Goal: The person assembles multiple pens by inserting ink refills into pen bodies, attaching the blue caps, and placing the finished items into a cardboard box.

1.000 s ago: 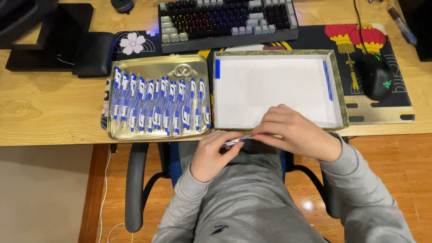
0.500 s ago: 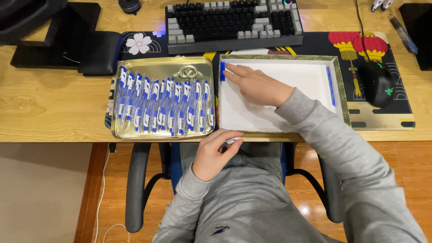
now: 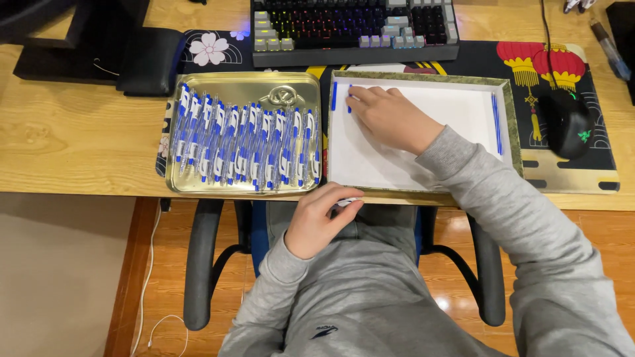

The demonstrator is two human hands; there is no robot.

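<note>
My right hand [image 3: 391, 118] lies in the white tray [image 3: 463, 109] with a green rim, fingertips pinching a thin blue pen piece [image 3: 349, 99] at the tray's far left. A second blue piece [image 3: 334, 96] lies just left of it, against the rim. More thin blue pieces [image 3: 495, 122] lie along the tray's right side. My left hand [image 3: 321, 221] rests below the desk edge over my lap, holding a small white pen part [image 3: 348, 201]. Left of the white tray stands a gold tin tray [image 3: 231, 82] holding several blue and white pens [image 3: 245, 142] in a row.
A lit keyboard [image 3: 350, 26] sits behind both trays on a patterned desk mat [image 3: 575, 178]. A black mouse [image 3: 567, 122] lies right of the white tray. A black wrist rest [image 3: 149, 61] is at the back left. Bare wooden desk [image 3: 79, 145] lies to the left.
My right hand left my lap, reached to the white tray's far left end, and now holds a second blue piece beside the first. My left hand stayed near the desk edge.
</note>
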